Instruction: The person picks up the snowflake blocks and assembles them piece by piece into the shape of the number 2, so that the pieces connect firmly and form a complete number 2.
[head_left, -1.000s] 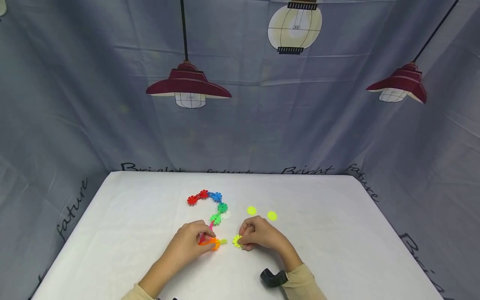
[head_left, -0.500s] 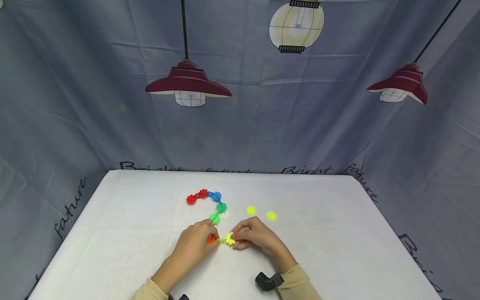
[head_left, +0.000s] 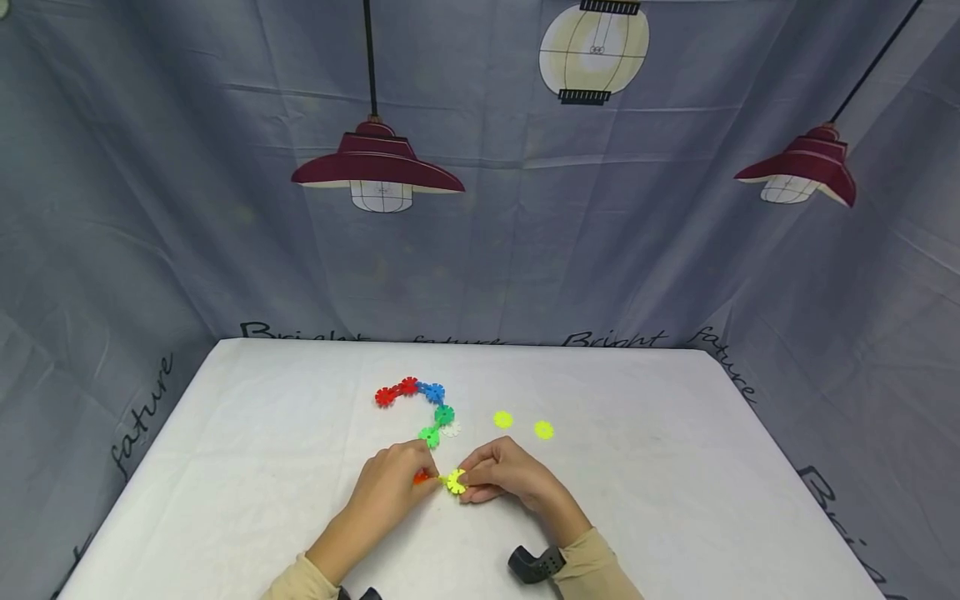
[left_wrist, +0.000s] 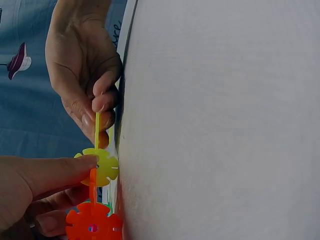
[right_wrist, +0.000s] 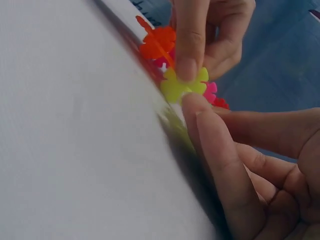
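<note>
My left hand [head_left: 390, 487] pinches a yellow notched plastic disc [left_wrist: 106, 170], a snowflake building piece, slotted to an orange disc [left_wrist: 94, 225]. My right hand [head_left: 513, 475] pinches another yellow disc [head_left: 455, 482] between thumb and fingers. That disc appears edge-on in the left wrist view and meets the rim of the left hand's yellow disc; how deep it sits in a slot I cannot tell. Pink pieces [right_wrist: 211, 91] show behind the yellow disc in the right wrist view. Beyond my left hand, the chain shows green [head_left: 430, 437], blue [head_left: 433, 393] and red discs [head_left: 385, 397].
Two loose yellow discs [head_left: 503, 419] lie on the white tabletop [head_left: 675, 467] beyond my right hand. A white disc [head_left: 451, 429] lies beside the green ones. A grey printed curtain [head_left: 495, 250] hangs behind the table.
My right hand has moved left, bringing its yellow disc against the one at the chain's end. My left fingers have shifted right, from the orange disc onto that end yellow disc.
</note>
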